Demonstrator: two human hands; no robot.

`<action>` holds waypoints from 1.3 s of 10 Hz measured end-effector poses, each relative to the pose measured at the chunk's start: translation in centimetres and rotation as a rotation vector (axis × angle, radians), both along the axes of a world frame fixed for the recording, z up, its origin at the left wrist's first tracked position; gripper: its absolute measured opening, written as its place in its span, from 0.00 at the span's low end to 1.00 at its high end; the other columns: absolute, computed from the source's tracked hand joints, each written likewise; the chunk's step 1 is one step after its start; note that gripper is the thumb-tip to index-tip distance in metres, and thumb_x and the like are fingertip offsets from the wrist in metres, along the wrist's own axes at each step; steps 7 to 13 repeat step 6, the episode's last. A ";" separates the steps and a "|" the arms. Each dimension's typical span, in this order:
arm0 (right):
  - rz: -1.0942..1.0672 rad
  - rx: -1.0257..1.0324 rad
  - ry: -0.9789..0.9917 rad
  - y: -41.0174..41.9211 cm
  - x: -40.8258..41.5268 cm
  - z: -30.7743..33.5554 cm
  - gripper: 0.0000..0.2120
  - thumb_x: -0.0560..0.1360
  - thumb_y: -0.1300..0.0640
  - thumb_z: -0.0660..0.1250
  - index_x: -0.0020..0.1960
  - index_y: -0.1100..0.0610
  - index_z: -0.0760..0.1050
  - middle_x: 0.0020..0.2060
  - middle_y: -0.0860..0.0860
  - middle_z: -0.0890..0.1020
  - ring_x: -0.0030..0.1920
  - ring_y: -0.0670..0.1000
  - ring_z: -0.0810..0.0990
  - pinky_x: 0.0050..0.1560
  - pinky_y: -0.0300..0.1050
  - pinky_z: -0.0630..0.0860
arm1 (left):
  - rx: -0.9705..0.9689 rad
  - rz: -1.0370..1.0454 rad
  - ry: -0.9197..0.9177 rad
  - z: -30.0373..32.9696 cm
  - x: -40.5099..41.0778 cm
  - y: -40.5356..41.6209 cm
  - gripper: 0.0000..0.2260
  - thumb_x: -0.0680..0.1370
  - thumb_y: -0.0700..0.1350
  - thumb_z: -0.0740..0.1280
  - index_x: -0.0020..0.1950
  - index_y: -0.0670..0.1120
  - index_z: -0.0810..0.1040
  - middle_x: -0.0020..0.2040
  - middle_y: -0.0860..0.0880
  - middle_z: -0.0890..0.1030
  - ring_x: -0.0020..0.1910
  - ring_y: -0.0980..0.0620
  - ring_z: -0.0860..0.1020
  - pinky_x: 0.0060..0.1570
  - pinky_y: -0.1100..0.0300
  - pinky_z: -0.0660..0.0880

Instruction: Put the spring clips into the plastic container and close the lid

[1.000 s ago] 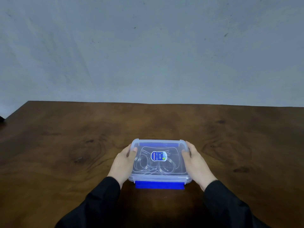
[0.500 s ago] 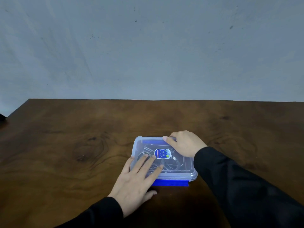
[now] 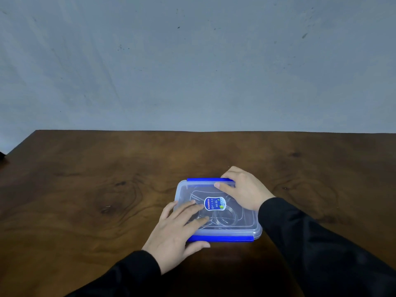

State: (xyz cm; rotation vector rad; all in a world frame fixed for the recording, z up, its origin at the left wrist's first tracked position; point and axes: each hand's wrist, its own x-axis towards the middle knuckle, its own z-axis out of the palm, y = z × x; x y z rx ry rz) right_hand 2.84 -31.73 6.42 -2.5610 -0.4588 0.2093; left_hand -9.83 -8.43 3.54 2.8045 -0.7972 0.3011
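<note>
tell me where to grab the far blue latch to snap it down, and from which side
Grip the far blue latch along its long outer edge, coming from the back of the container. It runs as a thin strip across the lid's far rim, so fingers curl behind it with the thumb on the lid, much as the right hand sits at its right end. The left hand steadies the lid.

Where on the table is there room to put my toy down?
The table is bare left of the box out to its left edge, right of the right hand, and behind the box up to the wall. It is crowded at the front middle, where the left hand and both sleeves lie.
</note>
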 end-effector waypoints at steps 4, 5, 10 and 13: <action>-0.048 0.168 -0.034 0.0 -0.5 0.1 0.16 0.83 0.44 0.59 0.54 0.51 0.82 0.50 0.43 0.80 0.52 0.44 0.79 0.56 0.47 0.79 | -0.496 0.048 0.101 -0.5 0.2 0.3 0.16 0.79 0.61 0.62 0.65 0.58 0.75 0.70 0.62 0.72 0.73 0.58 0.64 0.74 0.55 0.52; -0.284 0.455 -0.137 -1.6 -1.0 1.5 0.13 0.84 0.52 0.60 0.52 0.52 0.82 0.52 0.45 0.81 0.54 0.39 0.79 0.61 0.45 0.76 | -0.675 0.138 0.069 -0.7 -1.2 2.5 0.16 0.80 0.58 0.61 0.67 0.61 0.70 0.73 0.62 0.68 0.75 0.52 0.64 0.70 0.54 0.61; -0.487 0.673 -0.319 -4.7 -3.1 6.4 0.19 0.83 0.56 0.61 0.35 0.55 0.78 0.40 0.51 0.84 0.45 0.46 0.81 0.55 0.48 0.75 | -0.631 0.341 0.128 -2.0 -3.8 6.4 0.15 0.76 0.66 0.60 0.62 0.77 0.67 0.67 0.76 0.67 0.72 0.47 0.70 0.65 0.51 0.67; -0.487 0.673 -0.319 -4.7 -3.1 6.4 0.19 0.83 0.56 0.61 0.35 0.55 0.78 0.40 0.51 0.84 0.45 0.46 0.81 0.55 0.48 0.75 | -0.631 0.341 0.128 -2.0 -3.8 6.4 0.15 0.76 0.66 0.60 0.62 0.77 0.67 0.67 0.76 0.67 0.72 0.47 0.70 0.65 0.51 0.67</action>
